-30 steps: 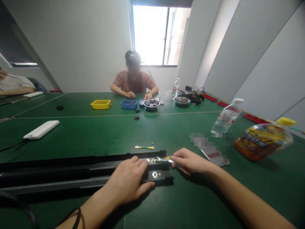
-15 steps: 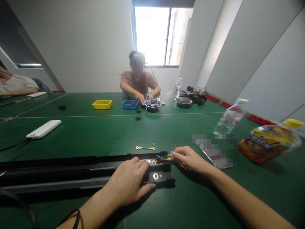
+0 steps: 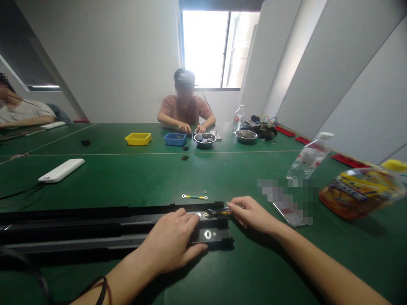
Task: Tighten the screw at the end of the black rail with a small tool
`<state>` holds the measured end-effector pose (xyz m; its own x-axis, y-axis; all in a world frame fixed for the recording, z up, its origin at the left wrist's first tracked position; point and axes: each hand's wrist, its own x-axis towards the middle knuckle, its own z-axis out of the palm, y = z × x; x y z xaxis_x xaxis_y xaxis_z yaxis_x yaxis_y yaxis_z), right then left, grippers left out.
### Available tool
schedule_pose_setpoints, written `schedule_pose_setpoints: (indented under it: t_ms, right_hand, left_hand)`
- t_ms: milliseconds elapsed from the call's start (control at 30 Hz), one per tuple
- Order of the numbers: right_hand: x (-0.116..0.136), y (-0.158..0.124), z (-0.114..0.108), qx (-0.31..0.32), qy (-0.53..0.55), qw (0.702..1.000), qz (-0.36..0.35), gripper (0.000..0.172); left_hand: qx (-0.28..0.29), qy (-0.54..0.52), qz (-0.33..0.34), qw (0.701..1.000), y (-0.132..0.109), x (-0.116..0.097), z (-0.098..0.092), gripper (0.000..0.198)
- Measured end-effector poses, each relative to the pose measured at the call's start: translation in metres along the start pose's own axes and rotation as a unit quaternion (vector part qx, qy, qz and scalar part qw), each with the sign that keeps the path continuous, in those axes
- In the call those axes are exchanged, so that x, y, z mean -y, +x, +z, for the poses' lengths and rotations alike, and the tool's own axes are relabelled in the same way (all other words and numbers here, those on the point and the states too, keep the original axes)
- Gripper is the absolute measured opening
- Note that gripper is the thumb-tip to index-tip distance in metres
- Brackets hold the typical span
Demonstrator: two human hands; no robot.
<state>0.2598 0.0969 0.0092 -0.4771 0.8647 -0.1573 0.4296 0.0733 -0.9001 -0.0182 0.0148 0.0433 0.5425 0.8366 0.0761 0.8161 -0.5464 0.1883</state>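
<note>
Across the end of a long black metal rail (image 3: 104,244) lies my left hand (image 3: 173,241), its fingers curled over the profile and the thumb along the near side. My right hand (image 3: 249,212) pinches the handle of a shiny metal wrench (image 3: 219,211) at the rail's right end. The wrench's head is at a small brass-coloured nut (image 3: 206,215) on the rail; whether it sits fully around the nut I cannot tell. Just beyond the rail lie a short yellow-green wire with ring terminals (image 3: 194,197) and a loose small nut (image 3: 205,192).
Right of my hand are a pixelated flat object (image 3: 288,207), a water bottle (image 3: 310,156) and an amber liquid bottle (image 3: 356,192). A white power bank (image 3: 62,170) lies left. Farther off are yellow (image 3: 138,139) and blue trays (image 3: 175,139), metal bowls (image 3: 205,140) and a seated person (image 3: 186,106).
The wrench and my right fingers have shifted slightly, the wrench's head staying by the nut. My left hand keeps its place on the rail. The person opposite has moved their hands a little.
</note>
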Motion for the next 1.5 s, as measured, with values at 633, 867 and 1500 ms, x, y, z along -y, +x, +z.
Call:
schedule_pose_setpoints:
  t_ms: [633, 867, 1500]
  right_hand:
    - [0.002, 0.001, 0.002, -0.005, -0.005, 1.0, -0.014, 0.048]
    - [-0.002, 0.003, 0.003, -0.005, 0.002, 1.0, -0.01, 0.047]
    - [0.014, -0.01, -0.001, 0.107, -0.057, 0.991, 0.058, 0.052]
  left_hand:
    - [0.007, 0.016, -0.015, 1.0, 0.002, -0.002, 0.0, 0.035]
    - [0.005, 0.037, -0.008, 0.999, 0.003, -0.002, 0.0, 0.036]
    - [-0.048, 0.059, -0.016, 0.997, -0.01, -0.007, 0.024, 0.057]
